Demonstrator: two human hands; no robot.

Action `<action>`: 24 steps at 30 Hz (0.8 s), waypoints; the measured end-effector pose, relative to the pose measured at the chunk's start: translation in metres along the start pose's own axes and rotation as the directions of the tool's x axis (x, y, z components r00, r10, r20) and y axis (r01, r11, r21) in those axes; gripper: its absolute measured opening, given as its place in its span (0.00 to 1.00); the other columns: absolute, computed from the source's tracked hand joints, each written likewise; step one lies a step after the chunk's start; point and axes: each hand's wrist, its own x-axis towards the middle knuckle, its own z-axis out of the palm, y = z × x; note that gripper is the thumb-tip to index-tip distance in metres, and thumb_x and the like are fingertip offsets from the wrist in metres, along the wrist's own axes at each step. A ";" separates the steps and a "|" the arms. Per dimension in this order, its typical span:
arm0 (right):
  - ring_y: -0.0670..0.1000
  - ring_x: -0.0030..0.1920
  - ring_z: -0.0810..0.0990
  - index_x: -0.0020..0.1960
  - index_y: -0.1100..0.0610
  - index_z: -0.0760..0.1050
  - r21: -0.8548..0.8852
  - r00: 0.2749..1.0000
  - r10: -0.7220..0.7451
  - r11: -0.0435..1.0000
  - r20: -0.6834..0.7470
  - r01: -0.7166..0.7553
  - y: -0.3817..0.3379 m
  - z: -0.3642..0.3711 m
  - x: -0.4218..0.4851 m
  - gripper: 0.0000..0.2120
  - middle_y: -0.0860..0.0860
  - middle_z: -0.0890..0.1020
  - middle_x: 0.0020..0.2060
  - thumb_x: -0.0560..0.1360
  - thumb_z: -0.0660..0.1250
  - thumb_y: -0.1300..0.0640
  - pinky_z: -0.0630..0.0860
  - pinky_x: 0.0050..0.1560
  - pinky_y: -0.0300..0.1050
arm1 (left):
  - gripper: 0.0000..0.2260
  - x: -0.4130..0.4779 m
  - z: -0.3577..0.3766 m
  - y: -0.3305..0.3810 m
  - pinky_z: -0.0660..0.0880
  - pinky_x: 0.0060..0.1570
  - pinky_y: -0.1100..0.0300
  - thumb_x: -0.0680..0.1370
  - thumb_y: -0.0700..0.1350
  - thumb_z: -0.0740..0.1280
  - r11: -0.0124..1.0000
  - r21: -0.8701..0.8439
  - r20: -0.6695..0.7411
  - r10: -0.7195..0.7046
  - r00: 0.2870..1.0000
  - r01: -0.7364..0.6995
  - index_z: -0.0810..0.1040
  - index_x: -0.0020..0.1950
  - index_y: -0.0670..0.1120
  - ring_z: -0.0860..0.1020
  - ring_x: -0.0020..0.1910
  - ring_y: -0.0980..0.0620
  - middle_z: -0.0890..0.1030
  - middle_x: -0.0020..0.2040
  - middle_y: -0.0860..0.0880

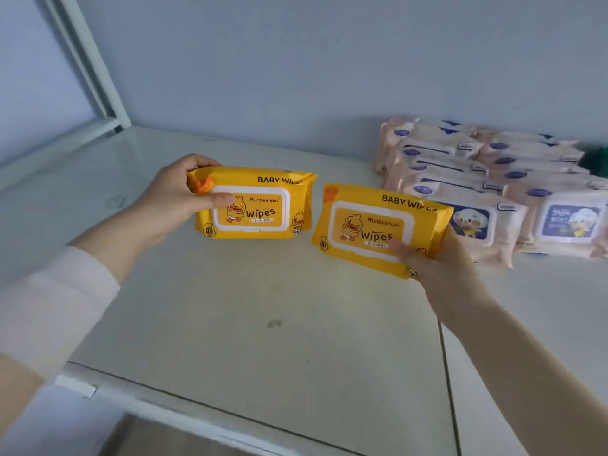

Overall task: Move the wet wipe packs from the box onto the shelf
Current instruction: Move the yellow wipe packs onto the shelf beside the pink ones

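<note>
Two yellow wet wipe packs with a duck picture are held over the white shelf (250, 317). My left hand (174, 199) grips the left yellow pack (263, 205) by its left end, thumb across the front. My right hand (437, 268) grips the right yellow pack (371, 228) at its lower right corner, thumb on the lid. Both packs face me, tilted upright, with a small gap between them. The box is out of view.
Several pale pink wipe packs (487, 189) stand in rows at the back right of the shelf, just behind my right hand. A white shelf post (95, 64) rises at the back left. A seam (447, 373) splits the shelf boards. Something dark green (595, 161) sits at the far right.
</note>
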 end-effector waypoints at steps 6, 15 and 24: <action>0.54 0.55 0.79 0.58 0.52 0.70 -0.015 0.999 -0.025 1.000 -0.033 0.025 0.004 0.050 0.095 0.19 0.50 0.80 0.52 0.72 0.68 0.68 0.74 0.61 0.55 | 0.19 0.086 -0.001 -0.026 0.73 0.36 0.77 0.66 0.38 0.75 1.000 0.004 0.022 0.007 1.000 -0.007 0.74 0.49 0.55 0.76 0.43 0.62 0.77 0.45 0.57; 0.53 0.55 0.79 0.60 0.53 0.73 -0.191 0.986 -0.041 0.981 -0.164 0.009 0.016 0.076 0.219 0.18 0.48 0.79 0.53 0.72 0.70 0.63 0.75 0.58 0.49 | 0.22 0.227 0.018 -0.054 0.67 0.38 0.72 0.67 0.42 0.75 0.975 0.199 0.102 0.082 0.991 -0.101 0.73 0.58 0.47 0.73 0.43 0.57 0.75 0.45 0.55; 0.58 0.65 0.70 0.69 0.59 0.60 -0.404 0.837 -0.158 0.911 -0.525 -0.082 0.023 0.115 0.261 0.28 0.57 0.71 0.64 0.73 0.69 0.60 0.66 0.64 0.49 | 0.23 0.276 0.036 -0.061 0.68 0.53 0.55 0.67 0.48 0.76 0.846 0.468 0.053 0.262 0.964 -0.255 0.74 0.58 0.43 0.71 0.54 0.44 0.72 0.53 0.44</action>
